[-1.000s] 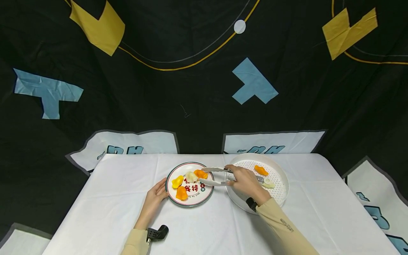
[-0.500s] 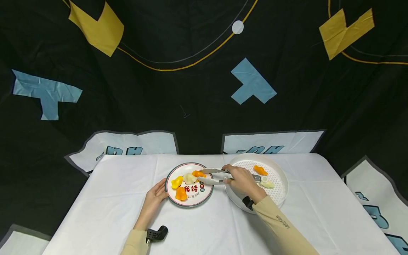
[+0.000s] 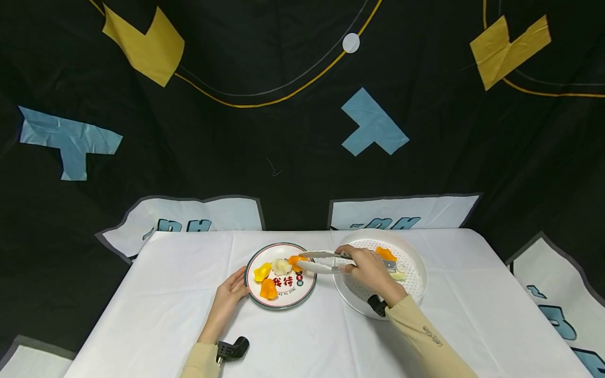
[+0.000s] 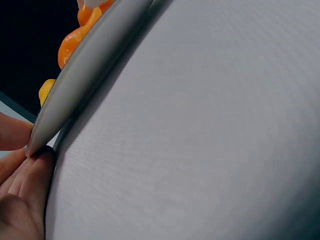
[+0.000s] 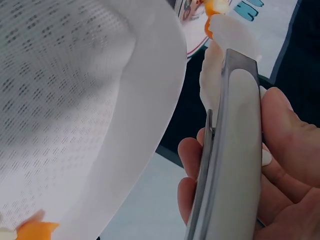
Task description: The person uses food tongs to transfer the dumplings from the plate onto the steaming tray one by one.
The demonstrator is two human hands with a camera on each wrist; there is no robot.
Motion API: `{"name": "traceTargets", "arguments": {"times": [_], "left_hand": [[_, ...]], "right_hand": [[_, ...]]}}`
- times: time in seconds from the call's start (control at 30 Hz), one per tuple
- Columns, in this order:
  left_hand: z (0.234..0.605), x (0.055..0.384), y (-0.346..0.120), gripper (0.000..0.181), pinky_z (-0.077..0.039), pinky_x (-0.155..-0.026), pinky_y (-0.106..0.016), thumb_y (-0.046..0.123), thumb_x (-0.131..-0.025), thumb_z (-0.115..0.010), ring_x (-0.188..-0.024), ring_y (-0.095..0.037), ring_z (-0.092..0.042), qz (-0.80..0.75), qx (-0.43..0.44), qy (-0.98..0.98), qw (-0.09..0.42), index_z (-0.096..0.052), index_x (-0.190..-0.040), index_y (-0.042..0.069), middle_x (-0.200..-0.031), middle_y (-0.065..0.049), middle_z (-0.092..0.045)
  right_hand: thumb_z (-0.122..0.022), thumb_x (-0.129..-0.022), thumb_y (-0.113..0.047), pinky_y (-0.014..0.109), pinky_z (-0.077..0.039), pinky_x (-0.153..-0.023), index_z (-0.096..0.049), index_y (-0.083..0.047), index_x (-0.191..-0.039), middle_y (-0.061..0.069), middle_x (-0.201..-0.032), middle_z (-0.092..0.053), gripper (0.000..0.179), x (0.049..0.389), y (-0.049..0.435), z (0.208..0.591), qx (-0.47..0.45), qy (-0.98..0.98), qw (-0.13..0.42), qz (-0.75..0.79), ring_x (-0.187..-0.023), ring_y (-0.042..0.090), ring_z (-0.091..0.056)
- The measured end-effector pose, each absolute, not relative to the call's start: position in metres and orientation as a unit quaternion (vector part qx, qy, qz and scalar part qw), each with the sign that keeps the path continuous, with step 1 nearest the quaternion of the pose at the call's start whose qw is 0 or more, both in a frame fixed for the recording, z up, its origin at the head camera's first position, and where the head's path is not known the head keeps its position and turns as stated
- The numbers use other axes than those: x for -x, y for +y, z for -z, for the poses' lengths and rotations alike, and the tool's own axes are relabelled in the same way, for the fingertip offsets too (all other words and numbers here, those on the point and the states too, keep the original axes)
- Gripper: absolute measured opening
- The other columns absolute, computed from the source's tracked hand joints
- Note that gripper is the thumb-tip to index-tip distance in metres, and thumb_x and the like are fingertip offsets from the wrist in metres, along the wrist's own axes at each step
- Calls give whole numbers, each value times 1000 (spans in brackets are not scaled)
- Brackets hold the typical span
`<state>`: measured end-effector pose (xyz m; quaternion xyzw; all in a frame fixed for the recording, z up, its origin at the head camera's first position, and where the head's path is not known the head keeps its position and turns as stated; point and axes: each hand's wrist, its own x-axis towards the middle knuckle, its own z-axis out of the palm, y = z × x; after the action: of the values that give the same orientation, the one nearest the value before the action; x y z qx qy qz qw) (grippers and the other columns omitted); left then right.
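A white plate (image 3: 283,300) with a green rim and red lettering lies on the table. My left hand (image 3: 230,290) pinches its left edge, thumb above and fingers beneath, as the left wrist view shows. On the plate sit a yellow piece (image 3: 262,272), a cream piece (image 3: 281,267) and two glossy orange pieces, one near the front (image 3: 268,289) and one at the right (image 3: 295,261). My right hand (image 3: 371,270) grips metal tongs (image 5: 240,145) with pale tips. Those tips (image 3: 314,254) are at the right orange piece; whether they squeeze it is unclear.
Beneath my right hand stands a round white tray (image 3: 419,262) with a perforated bottom. It holds an orange piece (image 3: 386,253) and a pale greenish piece (image 3: 398,275), partly hidden by the tongs. A white cloth (image 3: 293,341) covers the table; a dark patterned curtain (image 3: 283,157) hangs behind.
The tips of the tongs have drawn closer together at the right orange piece. My right hand has shifted slightly left, then back right. My left hand stays on the plate's edge.
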<state>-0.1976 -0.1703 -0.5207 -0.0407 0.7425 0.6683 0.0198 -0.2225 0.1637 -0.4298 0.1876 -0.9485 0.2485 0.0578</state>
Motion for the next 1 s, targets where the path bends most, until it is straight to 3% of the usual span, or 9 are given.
{"name": "traceTargets", "arguments": {"times": [0.17, 0.77, 1.0], "left_hand": [[521, 197, -170, 58, -36, -104, -31, -4, -88, -53, -134, -33, -37, -669, 45, 741, 20, -34, -143, -7, -146, -27, -35], [519, 196, -170, 59, -34, -106, -33, -2, -89, -53, -134, -31, -36, -669, 47, 742, 24, -34, -145, -5, -147, -25, -35], [519, 196, -171, 59, -37, -103, -25, -3, -89, -52, -134, -31, -36, -671, 39, 740, 24, -33, -145, -6, -146, -26, -35]], "right_hand": [[-74, -80, -8, 40, -51, -76, -67, -8, -113, 7, -103, -69, 33, 219, 173, 428, -192, -939, 60, -280, -80, 20, -60], [-75, -79, -12, 46, -49, -76, -66, -10, -116, 8, -110, -68, 37, 211, 219, 418, -215, -926, 120, -287, -92, 25, -63], [-73, -82, -10, 53, -49, -81, -64, -10, -119, 15, -116, -66, 39, 207, 243, 412, -182, -931, 119, -292, -102, 34, -61]]}}
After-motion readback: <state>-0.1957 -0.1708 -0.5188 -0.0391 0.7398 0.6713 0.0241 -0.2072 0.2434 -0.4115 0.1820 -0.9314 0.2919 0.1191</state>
